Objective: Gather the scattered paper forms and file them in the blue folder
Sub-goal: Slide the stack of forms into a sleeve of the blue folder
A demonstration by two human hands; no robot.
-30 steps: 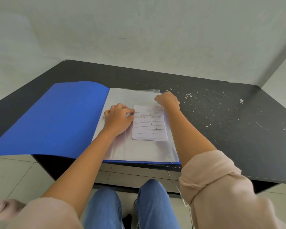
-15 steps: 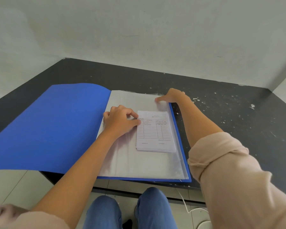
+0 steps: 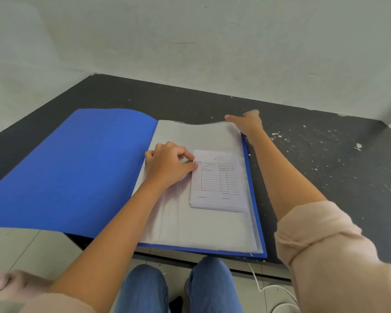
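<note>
The blue folder (image 3: 77, 168) lies open on the black table, its cover spread to the left and hanging over the front edge. A stack of clear plastic sleeves (image 3: 201, 227) fills its right half. A small stack of white paper forms (image 3: 217, 181) with a printed table sits on the sleeve page, towards the right. My left hand (image 3: 167, 166) has curled fingers, and its thumb and forefinger pinch the forms' upper left corner. At the far right corner, my right hand (image 3: 248, 124) holds the sleeve's top edge, which is lifted and wavy.
The black table (image 3: 325, 168) carries white paint flecks to the right of the folder and meets pale walls at the back and right. A white cable (image 3: 273, 288) lies on the tiled floor beside my knees (image 3: 145, 288).
My right hand has moved from the top of the forms up to the sleeve's far right corner. My left hand has stayed at the forms' left edge.
</note>
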